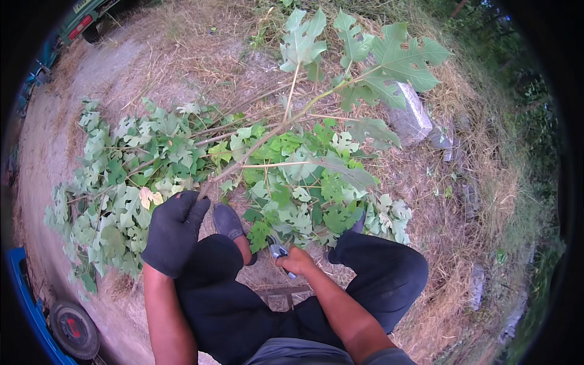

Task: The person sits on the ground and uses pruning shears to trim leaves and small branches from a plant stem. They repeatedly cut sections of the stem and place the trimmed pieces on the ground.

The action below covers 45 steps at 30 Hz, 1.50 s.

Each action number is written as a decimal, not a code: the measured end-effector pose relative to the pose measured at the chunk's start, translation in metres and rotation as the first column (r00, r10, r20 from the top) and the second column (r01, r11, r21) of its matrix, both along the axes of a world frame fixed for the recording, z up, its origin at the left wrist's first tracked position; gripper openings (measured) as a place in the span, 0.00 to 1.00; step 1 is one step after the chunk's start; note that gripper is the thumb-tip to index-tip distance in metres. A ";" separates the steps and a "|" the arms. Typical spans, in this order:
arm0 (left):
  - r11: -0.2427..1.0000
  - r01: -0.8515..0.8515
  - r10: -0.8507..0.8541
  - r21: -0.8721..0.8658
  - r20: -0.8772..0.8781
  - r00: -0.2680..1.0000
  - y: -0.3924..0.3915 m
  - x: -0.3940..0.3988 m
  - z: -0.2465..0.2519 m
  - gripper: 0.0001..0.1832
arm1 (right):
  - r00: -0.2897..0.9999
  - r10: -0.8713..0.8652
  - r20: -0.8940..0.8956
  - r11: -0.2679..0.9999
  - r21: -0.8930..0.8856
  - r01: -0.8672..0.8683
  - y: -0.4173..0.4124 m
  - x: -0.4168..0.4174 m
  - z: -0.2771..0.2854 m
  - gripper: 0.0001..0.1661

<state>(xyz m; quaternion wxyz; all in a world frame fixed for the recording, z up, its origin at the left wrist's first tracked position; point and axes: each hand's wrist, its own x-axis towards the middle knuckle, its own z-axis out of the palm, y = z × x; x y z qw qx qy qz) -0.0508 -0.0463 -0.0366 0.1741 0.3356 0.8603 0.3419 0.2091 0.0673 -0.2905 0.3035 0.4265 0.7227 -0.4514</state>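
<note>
My left hand (175,228), in a dark knit glove, grips the thick lower end of a leafy branch (269,134). The branch slants up and to the right, and its lobed green leaves (406,59) spread at the far tip. Bare, my right hand (295,262) is closed around the handles of pruning shears (277,248) between my knees. The shears' jaws point at a heap of cut leafy branches (296,200) by my feet; whether they are parted is hard to tell. Another leafy heap (123,191) lies to the left.
I sit on a low stool (285,294), partly hidden by my legs. A stone block (408,114) lies at the upper right amid dry grass (483,173). At the lower left are a blue vehicle part (29,310) and a wheel (74,329). A green vehicle (77,20) stands at the upper left.
</note>
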 end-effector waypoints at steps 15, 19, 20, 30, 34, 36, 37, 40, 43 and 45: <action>1.000 0.000 0.000 -0.025 -0.017 1.000 0.000 0.007 -0.006 0.12 | 0.948 0.236 0.215 0.962 -0.186 -0.198 -0.022 0.036 -0.010 0.37; 0.999 0.012 -0.013 -0.040 -0.012 1.000 0.005 0.007 -0.001 0.11 | 0.913 0.346 0.218 0.929 -0.218 -0.300 -0.036 0.046 -0.033 0.37; 0.999 0.014 -0.014 -0.053 -0.008 1.000 0.005 0.007 0.000 0.11 | 0.896 0.381 0.228 0.913 -0.243 -0.326 -0.038 0.048 -0.037 0.37; 0.999 0.049 -0.049 0.011 -0.034 0.998 -0.003 0.010 -0.005 0.10 | 0.948 0.298 0.114 0.934 -0.240 -0.265 -0.011 0.032 0.004 0.30; 0.996 0.090 -0.089 -0.018 0.017 0.996 -0.001 0.012 -0.001 0.10 | 0.966 -0.110 -0.233 0.986 -0.148 0.077 0.009 0.002 0.043 0.24; 0.995 0.097 -0.097 -0.024 0.005 0.995 -0.003 0.013 -0.005 0.12 | 0.851 -0.245 -0.464 0.969 -0.113 0.218 0.017 -0.027 0.132 0.24; 0.994 0.092 -0.092 -0.067 -0.010 0.996 -0.001 0.015 -0.003 0.13 | 0.763 -0.269 -0.588 0.961 -0.112 0.253 0.020 -0.035 0.164 0.23; 0.992 0.119 -0.122 -0.044 -0.081 0.989 -0.003 0.017 -0.007 0.14 | 0.540 -0.135 -0.831 0.929 0.084 0.361 0.028 -0.055 0.259 0.23; 0.988 0.141 -0.146 -0.061 -0.093 0.985 -0.001 0.021 0.000 0.14 | 0.549 0.142 -0.824 0.803 0.420 0.422 0.042 -0.070 0.276 0.23; 0.985 0.155 -0.161 -0.072 -0.085 0.983 -0.001 0.026 0.006 0.14 | 0.619 0.232 -0.751 0.742 0.547 0.386 0.044 -0.082 0.268 0.23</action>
